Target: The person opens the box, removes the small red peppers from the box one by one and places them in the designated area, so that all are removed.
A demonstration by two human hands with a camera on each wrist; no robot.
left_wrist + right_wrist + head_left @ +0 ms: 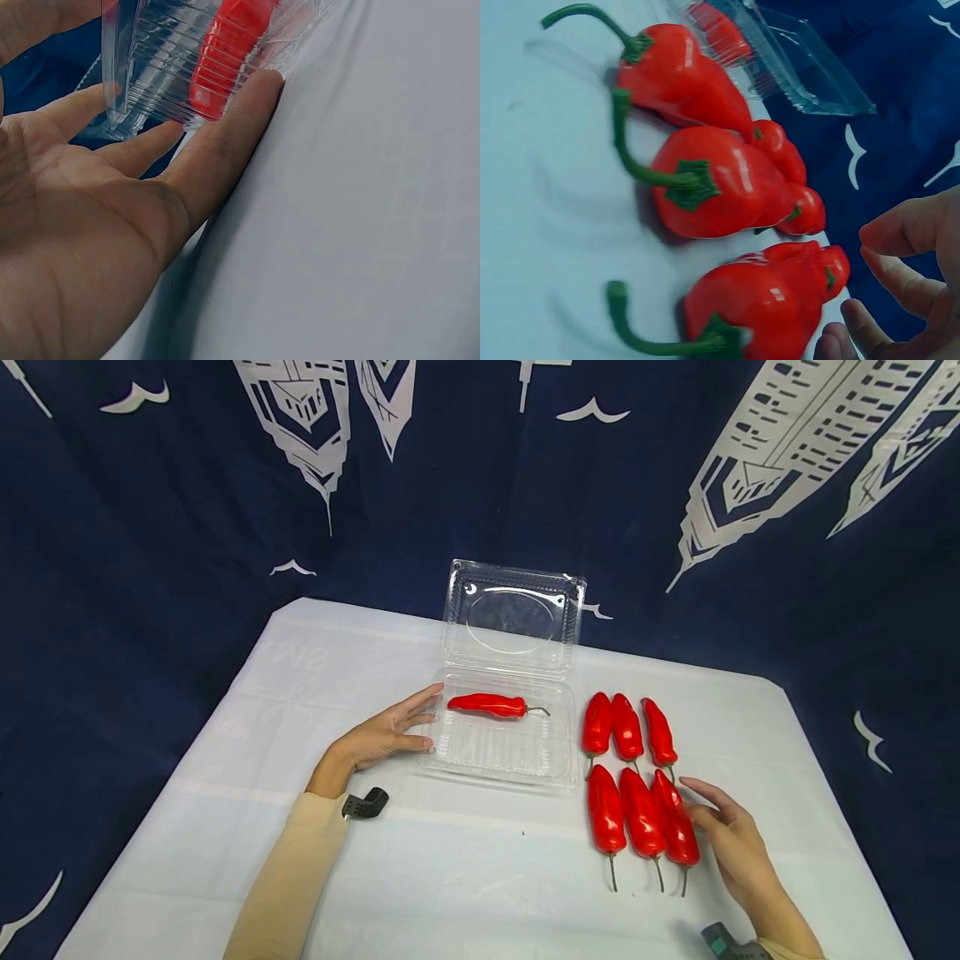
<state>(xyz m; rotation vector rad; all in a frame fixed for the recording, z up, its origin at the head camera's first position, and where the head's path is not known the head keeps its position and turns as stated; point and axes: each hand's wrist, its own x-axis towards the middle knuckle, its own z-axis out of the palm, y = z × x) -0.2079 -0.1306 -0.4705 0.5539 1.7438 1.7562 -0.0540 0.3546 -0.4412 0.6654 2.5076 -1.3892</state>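
A clear plastic clamshell container [517, 760] lies on the table, its lid [513, 618] raised at the back. Inside its base rests one red pepper [487, 703], green stem pointing right. My left hand [386, 731] touches the container's left edge with fingers spread and extended; the left wrist view shows its fingers [232, 135] against the ridged plastic. Several more red peppers lie in two rows right of the container. Beside the front row's rightmost pepper [675, 822] is my right hand [738, 847], fingers loosely bent. In the right wrist view, its thumb and fingertips grip nothing.
A white cloth covers the table [465, 877]. Behind it hangs a dark blue curtain [600, 510] with white building and bird prints. The back-row peppers [627, 727] lie close to the container's right side.
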